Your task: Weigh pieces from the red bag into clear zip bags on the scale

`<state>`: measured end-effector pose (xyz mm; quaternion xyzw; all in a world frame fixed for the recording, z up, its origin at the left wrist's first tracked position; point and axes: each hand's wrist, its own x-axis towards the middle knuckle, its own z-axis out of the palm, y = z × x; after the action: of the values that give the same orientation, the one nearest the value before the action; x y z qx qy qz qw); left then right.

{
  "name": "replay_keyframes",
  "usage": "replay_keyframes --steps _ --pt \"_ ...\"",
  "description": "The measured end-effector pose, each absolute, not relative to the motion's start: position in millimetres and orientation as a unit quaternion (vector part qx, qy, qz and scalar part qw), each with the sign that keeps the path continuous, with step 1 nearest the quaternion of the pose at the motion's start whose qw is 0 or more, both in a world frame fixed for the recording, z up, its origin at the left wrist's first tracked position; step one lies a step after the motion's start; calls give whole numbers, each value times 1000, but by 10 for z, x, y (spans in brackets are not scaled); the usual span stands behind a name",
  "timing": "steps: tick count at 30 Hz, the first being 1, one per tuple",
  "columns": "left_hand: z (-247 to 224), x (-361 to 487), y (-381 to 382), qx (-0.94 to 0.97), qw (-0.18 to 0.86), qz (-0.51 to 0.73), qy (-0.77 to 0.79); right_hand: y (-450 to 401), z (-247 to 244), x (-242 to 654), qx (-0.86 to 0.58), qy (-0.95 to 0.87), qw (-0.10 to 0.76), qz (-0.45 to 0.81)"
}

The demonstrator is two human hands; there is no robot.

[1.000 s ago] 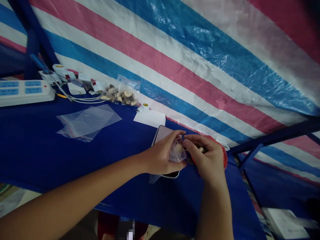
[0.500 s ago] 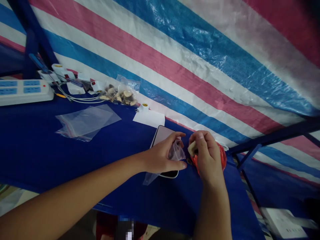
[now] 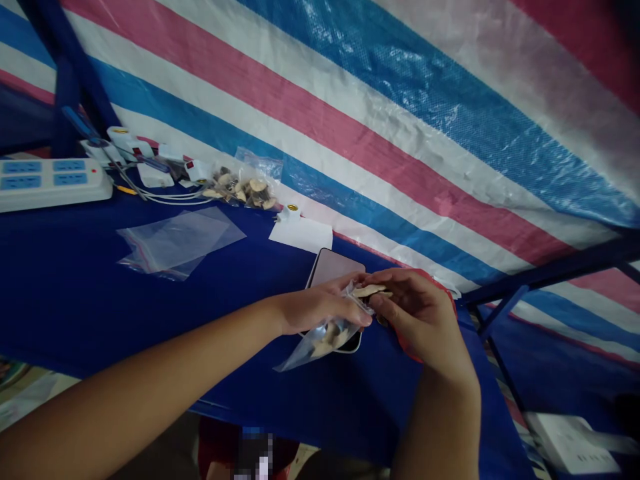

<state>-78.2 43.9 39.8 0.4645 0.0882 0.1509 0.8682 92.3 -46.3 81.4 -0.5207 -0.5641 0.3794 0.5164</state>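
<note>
My left hand [image 3: 320, 308] is closed around the upper part of a clear plastic bag [image 3: 305, 350], which slants down to the left with several pale, dark-edged pieces inside. My right hand [image 3: 425, 313] pinches a dried mushroom slice [image 3: 369, 291] at the bag's mouth, beside my left thumb. Under the bag and left hand lies a flat device with a pale top and dark lower end, like a small scale [image 3: 340, 265]. Partly behind the right hand is a red plastic bag [image 3: 411, 348], its contents mostly hidden.
Flat clear zip bags [image 3: 180, 240] lie on the blue table [image 3: 125, 320]. Along the back stand a filled bag of dried slices [image 3: 245, 189], white paper [image 3: 300, 235], a small white socket [image 3: 289, 213], cables and a power strip [image 3: 55, 183]. A striped tarp [image 3: 320, 127] rises behind.
My right hand has moved left from the red bag to the clear bag's mouth, bringing the slice. The clear bag now shows more pieces in its lower part.
</note>
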Motion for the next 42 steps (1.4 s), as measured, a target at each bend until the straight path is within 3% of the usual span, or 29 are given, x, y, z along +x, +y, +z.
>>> replay_keyframes --steps 9,20,25,33,37,42 --pt "374 -825 507 450 887 93 38 -449 822 857 -516 -564 525 374" --pt "311 -866 602 405 911 47 56 -459 803 792 -516 -654 419 362" --pt "291 -859 596 439 878 153 114 -446 825 694 -503 -682 390 360" --pt "391 -889 798 388 905 163 61 -454 813 840 -591 -614 468 233" --pt "347 -904 1021 428 847 290 127 -446 799 961 -629 -587 491 136" --pt "182 -890 1259 390 729 489 278 -307 714 890 -632 -580 500 120"
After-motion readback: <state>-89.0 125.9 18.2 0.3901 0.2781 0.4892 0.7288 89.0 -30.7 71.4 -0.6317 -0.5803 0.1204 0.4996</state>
